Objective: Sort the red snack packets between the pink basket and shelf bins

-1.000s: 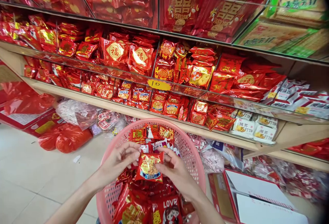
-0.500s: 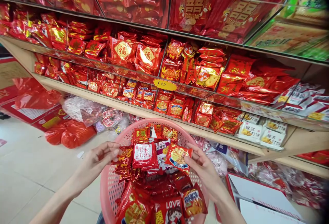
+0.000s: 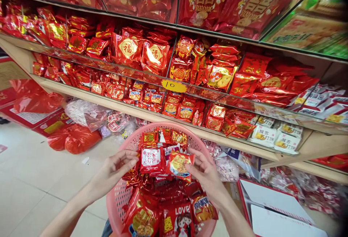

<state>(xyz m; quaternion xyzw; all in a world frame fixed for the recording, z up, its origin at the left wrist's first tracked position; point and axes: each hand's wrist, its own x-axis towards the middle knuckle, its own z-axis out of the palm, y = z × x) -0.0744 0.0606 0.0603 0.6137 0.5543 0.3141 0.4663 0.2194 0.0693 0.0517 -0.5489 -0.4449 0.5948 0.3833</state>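
A pink perforated basket [image 3: 115, 197] full of small, mostly red snack packets stands below the shelves. My right hand [image 3: 202, 171] pinches a red and gold packet [image 3: 179, 165] over the basket's right half. At the basket's left side, my left hand [image 3: 119, 168] has its thumb and fingers close together over red-gold packets; whether it grips one is hidden. A white-faced red packet [image 3: 151, 160] lies between the hands. Nearer the front are a red LOVE packet [image 3: 178, 222] and a blue-labelled packet [image 3: 202, 208].
Shelves of red packets run across behind the basket, with a yellow price tag [image 3: 174, 85] on a clear divider. Red plastic bags [image 3: 73, 139] lie on the floor at left. An open white box [image 3: 280, 208] is at the lower right.
My right hand has moved left with its packet, towards the basket's middle. My left hand has moved slightly right over the packets. The view has shifted a little.
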